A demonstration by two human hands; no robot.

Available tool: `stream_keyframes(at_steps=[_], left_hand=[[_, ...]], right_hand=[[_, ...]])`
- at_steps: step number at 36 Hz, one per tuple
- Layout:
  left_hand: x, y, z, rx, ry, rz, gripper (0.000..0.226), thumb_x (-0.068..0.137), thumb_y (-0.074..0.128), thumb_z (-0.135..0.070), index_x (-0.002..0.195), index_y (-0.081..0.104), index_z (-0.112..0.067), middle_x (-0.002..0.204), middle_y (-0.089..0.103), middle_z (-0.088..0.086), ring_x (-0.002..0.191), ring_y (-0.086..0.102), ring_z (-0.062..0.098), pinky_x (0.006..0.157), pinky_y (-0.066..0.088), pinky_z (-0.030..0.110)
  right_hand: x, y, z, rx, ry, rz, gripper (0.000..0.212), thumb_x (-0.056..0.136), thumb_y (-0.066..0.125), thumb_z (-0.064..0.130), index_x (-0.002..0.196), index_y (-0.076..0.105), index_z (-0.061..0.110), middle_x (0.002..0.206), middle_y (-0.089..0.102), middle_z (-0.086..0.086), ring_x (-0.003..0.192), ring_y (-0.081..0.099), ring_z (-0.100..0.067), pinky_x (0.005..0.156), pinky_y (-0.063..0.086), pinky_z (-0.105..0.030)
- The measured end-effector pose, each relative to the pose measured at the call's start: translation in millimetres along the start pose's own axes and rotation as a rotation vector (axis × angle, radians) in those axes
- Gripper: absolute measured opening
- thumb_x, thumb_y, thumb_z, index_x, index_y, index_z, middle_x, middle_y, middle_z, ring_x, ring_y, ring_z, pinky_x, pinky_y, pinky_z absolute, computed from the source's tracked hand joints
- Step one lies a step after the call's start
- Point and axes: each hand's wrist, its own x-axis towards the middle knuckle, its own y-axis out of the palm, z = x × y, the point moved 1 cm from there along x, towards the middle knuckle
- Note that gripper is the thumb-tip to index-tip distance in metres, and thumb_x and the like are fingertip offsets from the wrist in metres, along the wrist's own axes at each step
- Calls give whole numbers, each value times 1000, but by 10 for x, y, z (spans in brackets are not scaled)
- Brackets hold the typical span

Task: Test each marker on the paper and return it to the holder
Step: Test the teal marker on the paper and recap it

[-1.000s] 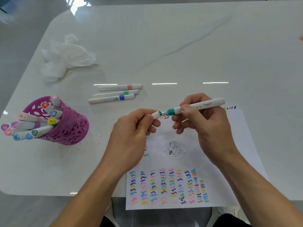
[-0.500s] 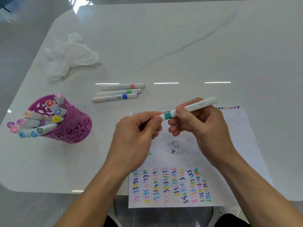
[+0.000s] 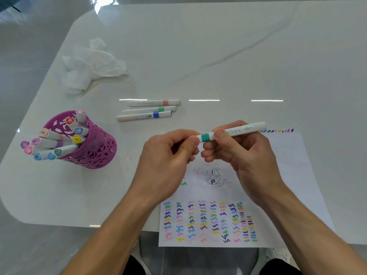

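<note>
I hold a white marker with a teal band [image 3: 236,131] level above the paper [image 3: 294,175]. My right hand [image 3: 244,155] grips its barrel between thumb and fingers. My left hand [image 3: 170,157] pinches the marker's capped left end, which its fingers hide. The sheet carries rows of coloured squiggles and a small pencil sketch. A purple cut-out holder [image 3: 89,147] stands at the left with several markers leaning out of it. Three white markers [image 3: 149,111] with pink, green and blue bands lie side by side beyond my hands.
A crumpled white tissue [image 3: 93,64] lies at the far left with a thin wooden stick beside it. The white glossy table [image 3: 218,46] has a rounded front-left corner. The paper hangs slightly over the front edge.
The cap in my left hand has been pushed onto the teal tip, so the marker went from open to capped. Both hands stayed above the paper.
</note>
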Motion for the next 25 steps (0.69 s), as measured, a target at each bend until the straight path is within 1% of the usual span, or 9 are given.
stream_keyframes(at_steps=[3, 6, 10, 13, 16, 19, 21, 23, 25], left_hand=[[-11, -9, -41, -3, 12, 9, 13, 96, 61, -24, 100, 74, -28, 78, 71, -9, 74, 67, 8, 72, 57, 26], [9, -42, -70, -55, 21, -42, 13, 95, 65, -21, 99, 74, -29, 83, 71, -4, 77, 66, 17, 74, 56, 35], [36, -122, -60, -156, 10, -134, 14, 92, 70, -18, 100, 74, -29, 88, 73, -6, 79, 66, 8, 78, 58, 32], [58, -199, -82, -285, 0, -177, 13, 89, 72, -16, 99, 75, -24, 88, 72, -2, 79, 65, 12, 74, 55, 29], [65, -274, -116, -379, 18, -218, 12, 88, 73, -18, 100, 75, -21, 92, 73, 1, 82, 66, 15, 77, 57, 35], [42, -333, -148, -343, 92, -287, 12, 90, 70, -18, 97, 74, -26, 98, 75, 0, 95, 69, 20, 85, 59, 43], [21, -367, -189, -300, 141, -334, 11, 93, 69, -15, 102, 72, -20, 104, 75, -1, 105, 69, 22, 90, 57, 46], [1, -408, -236, -239, 187, -409, 14, 94, 67, -10, 107, 69, -11, 106, 74, -1, 105, 69, 17, 91, 58, 42], [-28, -458, -286, -173, 244, -497, 17, 94, 67, -8, 111, 68, -8, 106, 73, 0, 103, 69, 14, 89, 59, 37]], right_hand=[[-8, -29, 0, -5, 8, -10, 25, 86, 68, 24, 99, 70, 2, 80, 75, -18, 70, 72, -31, 67, 59, -32], [-8, -19, -24, -23, -17, -45, 27, 83, 72, 24, 101, 71, 4, 78, 75, -17, 68, 72, -31, 65, 60, -33], [6, -57, -41, -57, -33, -100, 21, 84, 72, 22, 98, 70, 7, 73, 73, -14, 63, 70, -28, 62, 58, -32], [41, -110, -33, -124, -43, -114, 8, 95, 67, 13, 100, 68, 7, 72, 72, -11, 62, 69, -27, 62, 58, -32], [58, -117, -44, -200, -58, -114, 8, 99, 64, 7, 106, 67, 4, 71, 73, -10, 61, 69, -25, 60, 58, -31], [44, -109, -77, -233, -56, -111, 8, 100, 63, 7, 107, 67, 4, 70, 72, -10, 59, 67, -25, 58, 57, -30], [41, -108, -90, -249, -61, -115, 8, 101, 63, 9, 106, 67, 5, 67, 71, -9, 57, 65, -25, 56, 55, -30], [39, -98, -99, -265, -68, -116, 7, 102, 62, 11, 105, 67, 8, 66, 70, -8, 56, 63, -24, 55, 52, -31], [26, -83, -105, -279, -76, -113, 6, 102, 62, 12, 104, 68, 10, 66, 69, -9, 56, 62, -24, 55, 52, -31]])
